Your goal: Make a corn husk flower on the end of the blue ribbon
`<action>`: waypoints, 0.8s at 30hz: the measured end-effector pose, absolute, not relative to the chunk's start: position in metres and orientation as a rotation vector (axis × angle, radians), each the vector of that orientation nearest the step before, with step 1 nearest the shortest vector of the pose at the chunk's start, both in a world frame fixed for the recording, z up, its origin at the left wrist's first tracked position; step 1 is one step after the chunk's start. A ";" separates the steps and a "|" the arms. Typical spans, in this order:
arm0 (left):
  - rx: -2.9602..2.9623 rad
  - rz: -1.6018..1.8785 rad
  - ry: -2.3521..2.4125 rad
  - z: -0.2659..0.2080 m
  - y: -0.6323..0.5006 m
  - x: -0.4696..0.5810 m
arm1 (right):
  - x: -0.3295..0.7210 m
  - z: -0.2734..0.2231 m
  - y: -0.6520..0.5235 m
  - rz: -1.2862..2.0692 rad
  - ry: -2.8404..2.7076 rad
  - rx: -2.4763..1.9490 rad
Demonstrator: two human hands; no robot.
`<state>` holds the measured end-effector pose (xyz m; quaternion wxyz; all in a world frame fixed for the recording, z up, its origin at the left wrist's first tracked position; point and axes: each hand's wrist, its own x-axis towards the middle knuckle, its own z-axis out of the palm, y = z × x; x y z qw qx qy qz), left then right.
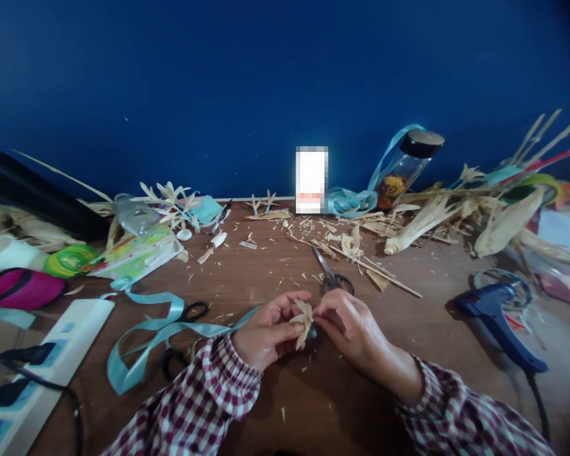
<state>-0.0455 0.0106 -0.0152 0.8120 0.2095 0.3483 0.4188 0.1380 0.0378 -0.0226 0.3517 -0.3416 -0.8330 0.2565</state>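
My left hand (270,329) holds a small pale flower of dried corn husk (303,322), its pointed petals spread between thumb and fingers. At the flower's right side, my right hand (354,329) is closed in a pinch, thumb against index finger. Whatever lies between those fingertips is too small to make out. Just beyond my right hand lie metal scissors (330,272), their blades pointing away. A light blue ribbon (171,326) loops over the table left of my left hand and partly covers a second pair of scissors (194,311) with black handles.
To the right rests a blue glue gun (498,316) with its cord. On the left are a white power strip (71,335) and a magenta pouch (23,287). Along the blue wall lie corn husks (422,221), finished husk flowers (171,199), a tilted jar (403,168) and a bright screen (310,177).
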 end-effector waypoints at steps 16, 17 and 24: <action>0.544 0.970 0.921 -0.018 0.013 -0.047 | 0.136 -0.016 0.040 1.132 -1.829 -1.127; 0.574 1.009 0.961 -0.019 0.014 -0.047 | 0.136 -0.016 0.041 1.135 -1.784 -1.140; 1.516 1.388 1.479 -0.016 0.003 -0.036 | 0.134 -0.013 0.039 1.368 -1.503 -1.079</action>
